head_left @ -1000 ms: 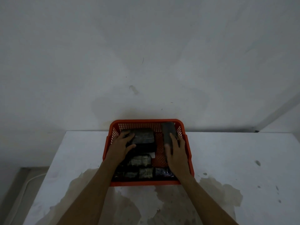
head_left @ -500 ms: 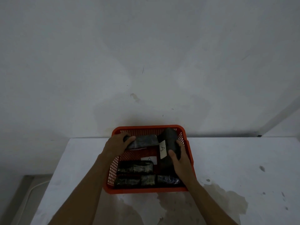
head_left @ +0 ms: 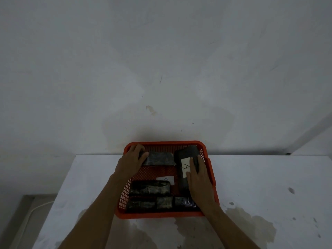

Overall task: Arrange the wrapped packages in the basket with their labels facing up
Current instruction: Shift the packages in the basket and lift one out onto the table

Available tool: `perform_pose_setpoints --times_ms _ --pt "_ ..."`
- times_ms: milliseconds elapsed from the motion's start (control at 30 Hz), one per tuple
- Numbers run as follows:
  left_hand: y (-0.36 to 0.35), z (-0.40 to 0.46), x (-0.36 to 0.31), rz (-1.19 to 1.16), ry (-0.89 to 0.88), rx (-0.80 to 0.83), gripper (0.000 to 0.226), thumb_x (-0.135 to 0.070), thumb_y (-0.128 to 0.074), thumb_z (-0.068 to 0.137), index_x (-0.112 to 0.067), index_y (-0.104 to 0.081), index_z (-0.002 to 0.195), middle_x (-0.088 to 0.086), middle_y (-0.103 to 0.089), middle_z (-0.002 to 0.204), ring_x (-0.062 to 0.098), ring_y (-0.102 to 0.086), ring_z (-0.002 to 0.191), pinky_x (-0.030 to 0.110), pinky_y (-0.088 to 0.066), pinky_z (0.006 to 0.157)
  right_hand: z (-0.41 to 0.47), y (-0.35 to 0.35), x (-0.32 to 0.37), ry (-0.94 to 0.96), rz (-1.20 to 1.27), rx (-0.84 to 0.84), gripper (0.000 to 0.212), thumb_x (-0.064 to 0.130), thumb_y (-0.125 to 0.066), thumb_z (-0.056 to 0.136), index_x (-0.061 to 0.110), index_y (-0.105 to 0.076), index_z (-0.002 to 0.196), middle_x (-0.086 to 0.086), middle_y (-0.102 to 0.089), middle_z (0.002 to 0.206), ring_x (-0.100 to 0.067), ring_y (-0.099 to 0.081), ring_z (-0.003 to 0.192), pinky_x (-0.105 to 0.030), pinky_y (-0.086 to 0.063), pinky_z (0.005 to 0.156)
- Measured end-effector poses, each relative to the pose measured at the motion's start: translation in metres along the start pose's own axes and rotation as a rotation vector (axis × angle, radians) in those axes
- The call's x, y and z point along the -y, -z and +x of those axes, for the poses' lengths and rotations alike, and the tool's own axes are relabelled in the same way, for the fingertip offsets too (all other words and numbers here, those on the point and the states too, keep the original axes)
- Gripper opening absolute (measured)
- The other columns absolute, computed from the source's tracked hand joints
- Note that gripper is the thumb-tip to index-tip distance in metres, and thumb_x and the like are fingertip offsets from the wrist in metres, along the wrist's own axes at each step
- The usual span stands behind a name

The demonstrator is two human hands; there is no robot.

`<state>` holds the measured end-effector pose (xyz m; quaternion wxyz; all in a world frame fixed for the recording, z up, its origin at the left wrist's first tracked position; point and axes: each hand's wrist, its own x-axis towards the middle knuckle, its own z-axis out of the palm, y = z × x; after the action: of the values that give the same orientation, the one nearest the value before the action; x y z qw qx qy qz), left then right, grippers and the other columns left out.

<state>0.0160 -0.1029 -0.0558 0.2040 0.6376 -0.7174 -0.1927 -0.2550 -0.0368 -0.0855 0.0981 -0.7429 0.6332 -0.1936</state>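
Note:
An orange mesh basket (head_left: 212, 178) stands on the white table against the wall. My left hand (head_left: 130, 162) grips the left end of a dark wrapped package (head_left: 159, 158) lying across the basket's far side. My right hand (head_left: 199, 178) holds a long black package (head_left: 185, 159) along the right side; its white label marked "A" (head_left: 186, 167) faces up. A white label (head_left: 166, 179) shows in the middle, at the far edge of another dark package (head_left: 150, 188). Several smaller dark packages (head_left: 159, 203) lie along the near wall.
The white table (head_left: 269, 186) has brown stains near its front edge and small dark spots at the right. A plain white wall rises right behind the basket. Left of the table, a white cable (head_left: 36, 209) runs along the floor.
My right hand has turned the long black package so its "A" label faces up and laid it flatter. My left hand has shifted the other package toward the basket's far left.

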Motion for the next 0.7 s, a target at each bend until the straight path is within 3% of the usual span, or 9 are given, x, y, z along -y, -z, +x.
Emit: perform_pose_setpoints --times_ms 133,267,333,400,467,567,700 --pt "0.0 -0.008 0.004 0.017 -0.03 0.0 0.027 -0.042 -0.046 0.096 -0.019 -0.051 0.11 0.004 -0.055 0.113 0.023 -0.059 0.087 0.04 -0.054 0.066 0.004 -0.002 -0.004 -0.011 -0.015 0.088 0.059 0.02 -0.045 0.101 0.002 -0.018 0.151 -0.026 -0.007 0.159 -0.035 -0.014 0.148 -0.039 -0.039 0.109" --pt "0.003 -0.011 0.003 -0.017 -0.056 0.022 0.027 -0.039 -0.048 0.096 -0.018 -0.052 0.111 0.003 -0.053 0.114 0.023 -0.059 0.091 0.043 -0.056 0.072 0.011 -0.004 -0.007 -0.068 -0.041 0.284 0.065 0.02 -0.038 0.103 0.001 0.0 0.152 -0.023 -0.001 0.161 -0.031 -0.015 0.148 -0.039 -0.028 0.118" --pt "0.004 -0.015 0.003 -0.042 -0.086 0.01 0.022 -0.038 -0.051 0.095 -0.019 -0.052 0.107 0.001 -0.052 0.111 0.021 -0.058 0.09 0.043 -0.056 0.071 0.013 -0.004 -0.006 -0.051 -0.03 0.278 0.065 0.018 -0.04 0.102 0.0 -0.001 0.151 -0.025 0.001 0.161 -0.034 -0.008 0.15 -0.04 -0.022 0.12" --pt "0.004 -0.02 0.002 -0.05 -0.121 -0.028 0.021 -0.038 -0.053 0.094 -0.02 -0.054 0.104 0.0 -0.051 0.109 0.019 -0.057 0.088 0.042 -0.056 0.07 0.014 -0.004 -0.003 -0.02 0.067 0.162 0.061 0.021 -0.042 0.102 0.005 -0.011 0.152 -0.022 -0.005 0.161 -0.033 -0.008 0.15 -0.041 -0.019 0.12" --pt "0.005 -0.026 -0.001 -0.052 -0.148 -0.084 0.024 -0.041 -0.053 0.092 -0.02 -0.054 0.103 -0.001 -0.051 0.109 0.017 -0.056 0.088 0.04 -0.056 0.069 0.019 -0.001 0.004 -0.042 0.24 0.08 0.061 0.037 -0.044 0.101 0.014 -0.021 0.153 -0.014 -0.016 0.161 -0.028 -0.013 0.149 -0.042 -0.018 0.12" --pt "0.008 -0.037 -0.007 -0.036 -0.141 -0.165 0.031 -0.05 -0.048 0.091 -0.022 -0.051 0.104 -0.002 -0.051 0.112 0.015 -0.054 0.093 0.037 -0.056 0.07 0.027 0.004 0.017 -0.094 0.466 0.194 0.081 0.072 -0.042 0.087 0.032 -0.017 0.152 0.0 -0.022 0.161 -0.02 -0.016 0.148 -0.045 -0.022 0.118" --pt "0.02 -0.054 -0.018 -0.021 -0.167 -0.239 0.04 -0.057 -0.045 0.091 -0.019 -0.051 0.105 -0.001 -0.051 0.112 0.016 -0.054 0.096 0.037 -0.057 0.07 0.033 0.015 0.032 -0.107 0.675 0.32 0.091 0.08 -0.054 0.075 0.046 -0.012 0.149 0.01 -0.031 0.156 -0.01 -0.033 0.139 -0.03 -0.031 0.108"
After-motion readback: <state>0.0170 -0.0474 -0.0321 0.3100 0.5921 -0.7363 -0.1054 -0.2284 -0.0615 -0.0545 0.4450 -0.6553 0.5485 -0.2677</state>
